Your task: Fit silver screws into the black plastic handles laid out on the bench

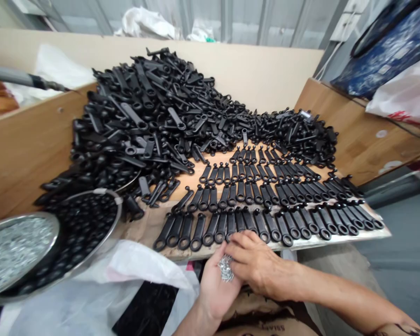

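My left hand (213,285) is cupped palm up at the table's front edge, holding a small heap of silver screws (226,268). My right hand (257,266) lies against it, its fingers bent over the left fingers beside the screws. Whatever may be between the right fingertips is hidden. Just beyond both hands, black plastic crank-arm-shaped parts (198,232) lie in several rows, ring ends toward me and small knobbed ends away. The left fingertips are close to the front row.
A large pile of the same black parts (154,102) covers the back of the table. At left, a metal bowl of silver screws (17,252) overlaps a basin of black round pieces (91,224). A power driver (17,77) juts in from the left. Wooden boards (367,126) border the sides.
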`<state>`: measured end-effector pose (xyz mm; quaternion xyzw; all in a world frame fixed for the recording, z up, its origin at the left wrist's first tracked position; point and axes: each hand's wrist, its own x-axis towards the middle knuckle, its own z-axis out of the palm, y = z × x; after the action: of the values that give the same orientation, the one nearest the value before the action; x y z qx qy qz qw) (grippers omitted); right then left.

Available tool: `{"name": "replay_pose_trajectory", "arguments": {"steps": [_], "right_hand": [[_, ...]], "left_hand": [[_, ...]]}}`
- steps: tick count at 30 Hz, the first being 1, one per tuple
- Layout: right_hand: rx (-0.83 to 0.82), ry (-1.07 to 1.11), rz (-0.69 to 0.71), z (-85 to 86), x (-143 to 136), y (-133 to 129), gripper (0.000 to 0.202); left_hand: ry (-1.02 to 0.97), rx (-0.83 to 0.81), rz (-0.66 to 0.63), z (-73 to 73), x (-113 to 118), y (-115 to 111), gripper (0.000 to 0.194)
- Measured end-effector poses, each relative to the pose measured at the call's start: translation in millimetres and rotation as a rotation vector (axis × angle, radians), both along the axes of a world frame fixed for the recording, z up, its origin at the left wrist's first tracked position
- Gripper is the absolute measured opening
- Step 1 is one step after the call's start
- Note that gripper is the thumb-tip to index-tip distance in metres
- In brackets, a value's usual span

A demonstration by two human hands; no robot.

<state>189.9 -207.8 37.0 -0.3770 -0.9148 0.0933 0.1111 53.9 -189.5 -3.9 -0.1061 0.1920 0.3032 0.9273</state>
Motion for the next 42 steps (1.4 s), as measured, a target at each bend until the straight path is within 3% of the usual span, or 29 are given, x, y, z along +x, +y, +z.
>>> {"name": "replay_pose_trajectory", "arguments": {"steps": [9, 14, 18, 22, 35, 42], "right_hand": [[-0.012, 0.036, -0.016, -6.6, 8, 10, 0.012], [-0.039, 0.053, -0.048, -4.7, 16, 19, 0.012], [0.09, 0.06, -0.225, -3.4, 40, 43, 0.015], [0.122, -0.117, -0.386, -7.2, 61, 70, 0.017], [0.03, -0.403, -0.342, -11.9, 58, 90, 0.018], [0.065, -0.27, -0.32, 2.0, 55, 85, 0.016]], "left_hand": [[-0.071, -0.049, -0.035, -7.6, 7, 9, 0.027], [-0.008, -0.065, -0.02, -11.5, 10, 15, 0.022], [0.026, -0.007, -0.061, -14.3, 10, 18, 0.027], [0.039, 0.037, -0.088, -15.4, 7, 19, 0.033], [0.014, 0.058, -0.062, -15.4, 1, 15, 0.035], [0.023, 0.059, -0.05, -14.6, 0, 14, 0.034]]}}
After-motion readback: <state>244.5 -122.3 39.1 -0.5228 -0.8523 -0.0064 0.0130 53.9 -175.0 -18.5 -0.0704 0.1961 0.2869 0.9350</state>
